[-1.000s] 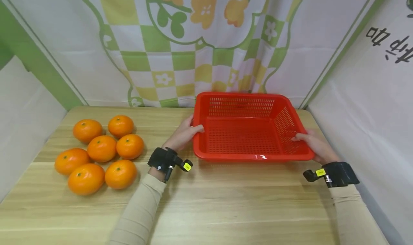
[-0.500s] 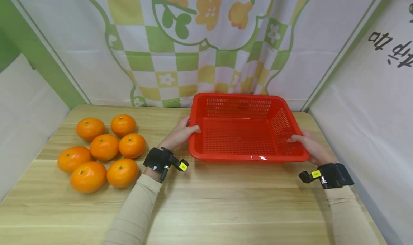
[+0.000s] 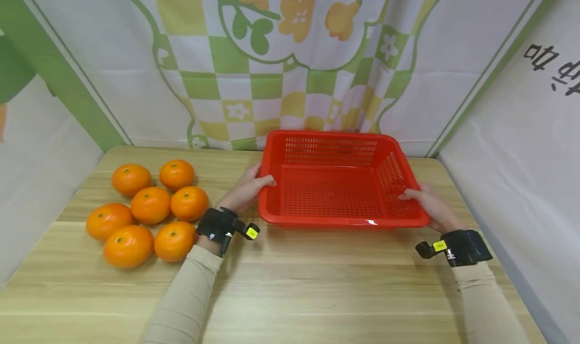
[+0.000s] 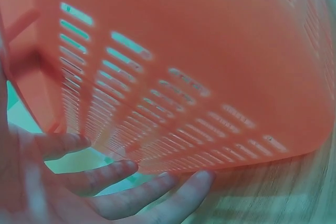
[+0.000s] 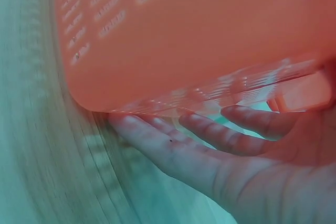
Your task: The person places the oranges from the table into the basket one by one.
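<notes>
A red plastic basket [image 3: 335, 220] with slotted walls stands toward the back of the wooden table, nothing inside it. My left hand [image 3: 244, 189] grips its left side, thumb over the rim and fingers beneath. At the opposite end my right hand [image 3: 432, 208] holds the rim the same way, thumb inside. In the left wrist view, the left fingers [image 4: 152, 192] reach along the basket's slotted outer wall [image 4: 173, 103]. The right wrist view has the right fingers [image 5: 173, 150] under the basket's outer side [image 5: 210, 35].
Several oranges [image 3: 151, 205] sit in a cluster on the table's left part. A checked, flowered curtain [image 3: 254, 89] hangs behind the basket. White walls [image 3: 521, 147] flank the wooden table [image 3: 317, 288] at both sides.
The basket has shifted slightly to the left, with both hands holding it throughout. The oranges appear a little farther right as the head view moves.
</notes>
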Available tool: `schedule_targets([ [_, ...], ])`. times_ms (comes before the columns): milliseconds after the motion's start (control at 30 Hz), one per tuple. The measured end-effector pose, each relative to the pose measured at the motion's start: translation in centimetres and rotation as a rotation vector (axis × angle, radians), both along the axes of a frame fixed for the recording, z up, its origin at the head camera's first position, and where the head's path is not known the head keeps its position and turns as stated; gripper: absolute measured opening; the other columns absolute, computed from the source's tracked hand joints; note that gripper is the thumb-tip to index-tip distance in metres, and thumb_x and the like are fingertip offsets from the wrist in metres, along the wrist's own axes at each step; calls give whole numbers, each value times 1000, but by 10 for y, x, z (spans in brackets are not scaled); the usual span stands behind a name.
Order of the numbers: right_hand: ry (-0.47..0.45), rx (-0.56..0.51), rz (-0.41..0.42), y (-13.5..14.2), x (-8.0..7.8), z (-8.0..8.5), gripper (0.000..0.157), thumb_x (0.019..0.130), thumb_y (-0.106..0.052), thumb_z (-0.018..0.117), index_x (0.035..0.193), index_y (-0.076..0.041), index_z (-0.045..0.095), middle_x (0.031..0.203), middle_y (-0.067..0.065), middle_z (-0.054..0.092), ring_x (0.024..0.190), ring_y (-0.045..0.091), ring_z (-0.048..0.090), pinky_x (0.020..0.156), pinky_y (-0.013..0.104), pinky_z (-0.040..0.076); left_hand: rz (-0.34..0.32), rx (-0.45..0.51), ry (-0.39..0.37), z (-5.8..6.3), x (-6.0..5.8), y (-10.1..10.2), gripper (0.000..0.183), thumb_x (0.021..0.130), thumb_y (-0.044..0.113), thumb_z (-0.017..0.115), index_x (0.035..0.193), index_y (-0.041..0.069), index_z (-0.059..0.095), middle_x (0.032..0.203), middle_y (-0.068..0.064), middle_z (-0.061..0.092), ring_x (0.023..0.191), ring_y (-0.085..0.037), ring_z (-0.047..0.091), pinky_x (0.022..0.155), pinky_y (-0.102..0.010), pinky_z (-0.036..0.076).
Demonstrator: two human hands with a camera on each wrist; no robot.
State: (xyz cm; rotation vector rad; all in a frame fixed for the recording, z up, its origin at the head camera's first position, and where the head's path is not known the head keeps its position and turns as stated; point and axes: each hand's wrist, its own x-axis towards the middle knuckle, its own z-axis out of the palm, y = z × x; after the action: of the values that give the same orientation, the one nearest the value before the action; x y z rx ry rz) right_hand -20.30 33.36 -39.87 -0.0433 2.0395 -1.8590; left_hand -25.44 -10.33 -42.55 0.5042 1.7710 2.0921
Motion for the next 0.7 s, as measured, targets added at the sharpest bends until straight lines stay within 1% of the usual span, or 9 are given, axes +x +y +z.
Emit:
schedule_targets([
  [133,-5,-5,-2,-5,0,0,45,96,-6,46,133,8,26,112,23,55,91,34,61,72,38,57,17,-19,-7,0,1,-6,53,86,-3,45,137,4,34,126,-39,43,103,-52,50,82,-55,50],
  [367,-1,-7,6,-13,0,0,44,96,-6,44,134,8,27,112,24,56,92,39,60,71,39,57,39,6,-38,3,4,-13,53,83,-4,47,135,1,36,127,-42,39,105,-55,47,83,-58,47],
  [433,2,-12,8,-16,0,1,44,96,-6,44,134,8,27,111,23,57,92,37,61,71,38,57,58,-1,-49,3,5,-15,53,82,-3,47,134,0,37,126,-42,40,104,-54,48,82,-57,48],
  [533,8,-26,13,-21,-1,0,42,96,-5,43,133,9,27,110,22,57,92,36,61,72,38,57,76,-10,-90,5,6,-19,49,84,-1,48,133,1,40,125,-40,43,103,-53,50,80,-53,51],
  [633,18,-35,20,-26,-2,-1,43,96,-4,43,133,9,26,110,22,56,91,34,61,71,38,57,89,-33,-144,9,8,-24,46,87,0,47,133,3,42,123,-37,46,101,-52,52,76,-49,54],
  [700,26,-36,29,-29,-3,-2,44,96,-4,43,134,9,26,112,25,55,92,36,61,71,39,57,93,-54,-178,13,9,-27,47,87,-1,45,134,2,40,123,-37,47,101,-51,52,74,-48,54],
])
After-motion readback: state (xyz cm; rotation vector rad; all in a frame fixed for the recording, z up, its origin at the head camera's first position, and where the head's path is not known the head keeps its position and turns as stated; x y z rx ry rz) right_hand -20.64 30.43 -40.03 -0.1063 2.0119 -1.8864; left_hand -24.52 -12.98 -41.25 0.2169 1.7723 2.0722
